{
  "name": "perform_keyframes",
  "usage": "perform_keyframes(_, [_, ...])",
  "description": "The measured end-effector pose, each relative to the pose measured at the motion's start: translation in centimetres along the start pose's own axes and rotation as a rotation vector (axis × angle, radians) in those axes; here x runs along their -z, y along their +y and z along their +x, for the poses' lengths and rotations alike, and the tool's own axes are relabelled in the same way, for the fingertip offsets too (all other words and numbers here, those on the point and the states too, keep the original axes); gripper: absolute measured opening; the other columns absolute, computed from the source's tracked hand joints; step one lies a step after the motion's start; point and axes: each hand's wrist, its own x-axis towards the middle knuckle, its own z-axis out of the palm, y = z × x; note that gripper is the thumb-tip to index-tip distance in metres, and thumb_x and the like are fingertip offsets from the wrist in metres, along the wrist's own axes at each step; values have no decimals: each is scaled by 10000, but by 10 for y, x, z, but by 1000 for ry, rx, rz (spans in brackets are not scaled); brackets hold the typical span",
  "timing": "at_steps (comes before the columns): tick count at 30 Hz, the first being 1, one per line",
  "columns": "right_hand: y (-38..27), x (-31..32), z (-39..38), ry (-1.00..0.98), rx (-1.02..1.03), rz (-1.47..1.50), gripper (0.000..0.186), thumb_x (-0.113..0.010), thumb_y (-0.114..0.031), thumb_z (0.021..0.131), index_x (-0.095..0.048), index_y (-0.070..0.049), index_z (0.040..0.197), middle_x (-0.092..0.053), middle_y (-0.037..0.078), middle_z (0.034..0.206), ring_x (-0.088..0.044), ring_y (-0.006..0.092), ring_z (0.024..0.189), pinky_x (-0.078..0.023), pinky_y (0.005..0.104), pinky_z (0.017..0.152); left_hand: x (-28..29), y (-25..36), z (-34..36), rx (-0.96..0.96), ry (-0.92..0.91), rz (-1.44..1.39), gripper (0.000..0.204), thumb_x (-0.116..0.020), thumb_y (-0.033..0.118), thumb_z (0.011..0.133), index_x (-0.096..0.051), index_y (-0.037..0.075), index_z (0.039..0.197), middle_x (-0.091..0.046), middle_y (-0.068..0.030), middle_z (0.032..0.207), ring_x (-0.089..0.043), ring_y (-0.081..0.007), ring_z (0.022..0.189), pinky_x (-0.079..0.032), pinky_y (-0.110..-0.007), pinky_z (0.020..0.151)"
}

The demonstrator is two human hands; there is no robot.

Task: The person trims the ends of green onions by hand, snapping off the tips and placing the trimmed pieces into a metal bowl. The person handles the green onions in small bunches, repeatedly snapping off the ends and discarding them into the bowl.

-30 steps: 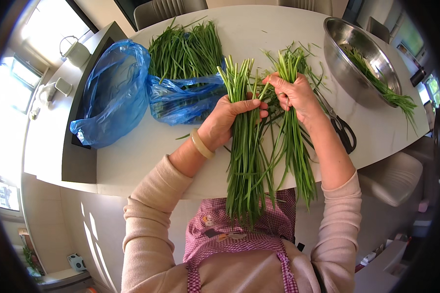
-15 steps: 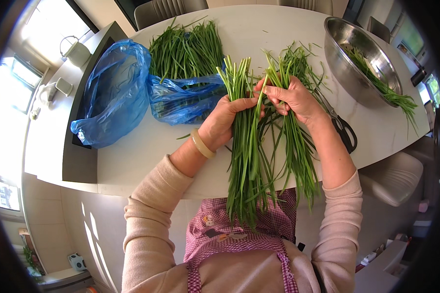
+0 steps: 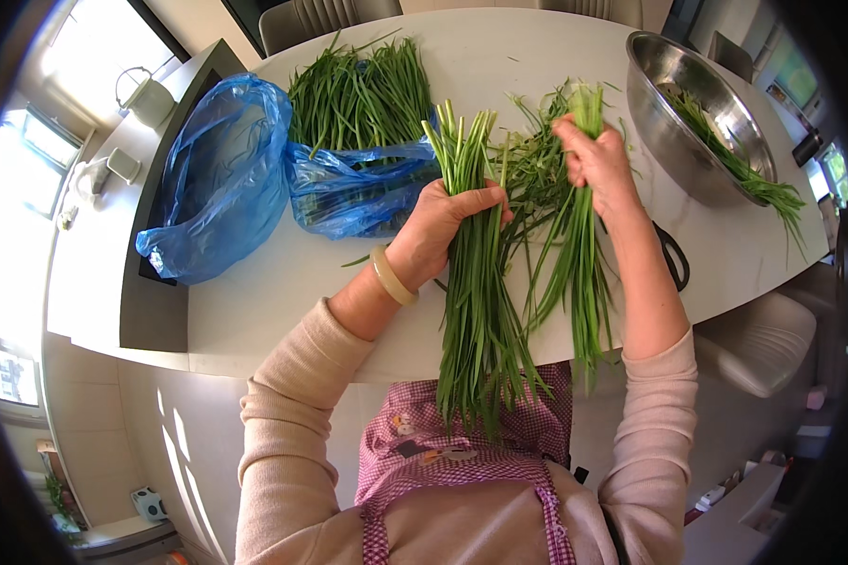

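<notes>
Left hand point(image 3: 450, 221) gripped thick green-stalk bundle point(image 3: 481, 301) over table point(image 3: 273, 320) edge; right hand point(image 3: 598, 169) clenched thinner bundle point(image 3: 582, 264). Loose greens point(image 3: 539, 151) lay between; blue bag point(image 3: 219, 188) left, steel bowl point(image 3: 674, 165) right. Right forearm point(image 3: 648, 282) partly hid black loop point(image 3: 682, 262), apparently a scissors handle.

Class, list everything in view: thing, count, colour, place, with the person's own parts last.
Table: one, white, centre
Left bunch: one, green, left hand
Right bunch: one, green, right hand
Pile: one, green, table's far left
Loose greens: uncounted, green, between hands
Bowl: one, silver, right
Bowl greens: uncounted, green, overhanging rim
Bag: one or two, blue, left
Handle: one, black, table's right
Chairs: three plus, grey, around table
Pot: one, pale, upper left
Windows: several, white, left
Small edge items: unclear
Apron: one, pink, lower centre
Bangle: one, cream, left wrist
Sleeves: two, beige, both sides
Hands: two, bare, mid-picture
</notes>
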Motion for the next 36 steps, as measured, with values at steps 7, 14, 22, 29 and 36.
perform_keyframes(7, [-8, -20, -22, -361, -69, 1, 215, -676, -261, 875, -660, -86, 1001, -463, -85, 605, -346, 14, 427, -267, 200, 388, -1, 2, -1, 17, -43, -91, 140, -674, 99, 858, -617, 15, 956, -657, -68, 814, -659, -156, 705, -556, -270, 608])
perform_keyframes(14, [2, -28, -26, -410, -130, 147, 163, -665, -249, 884, -646, -92, 924, -480, -75, 639, -358, 17, 441, -259, 190, 396, -2, -5, 1, -44, 25, -69, 148, -691, 81, 843, -619, 23, 959, -660, -66, 819, -665, -162, 690, -558, -274, 594])
perform_keyframes(22, [6, -28, -24, -339, -54, 129, 142, -627, -205, 893, -633, -68, 929, -490, -51, 609, -415, 36, 454, -300, 212, 381, -2, 1, -2, 22, 19, -60, 136, -689, 90, 843, -626, 15, 937, -666, -75, 815, -674, -169, 689, -561, -269, 598])
perform_keyframes(29, [-3, -17, -15, -120, -80, 147, 223, -659, -287, 878, -645, -65, 861, -459, -62, 560, -393, 40, 425, -294, 204, 375, -4, 2, -2, 21, -5, -117, 123, -682, 90, 849, -624, 14, 925, -660, -68, 798, -673, -164, 701, -566, -269, 606])
perform_keyframes(36, [1, -32, -29, -332, -55, 87, 123, -654, -207, 884, -638, -85, 884, -492, -64, 603, -408, 23, 480, -270, 195, 399, -3, -3, 0, -22, 32, -71, 128, -699, 48, 824, -619, 8, 916, -657, -75, 792, -672, -170, 669, -563, -258, 578])
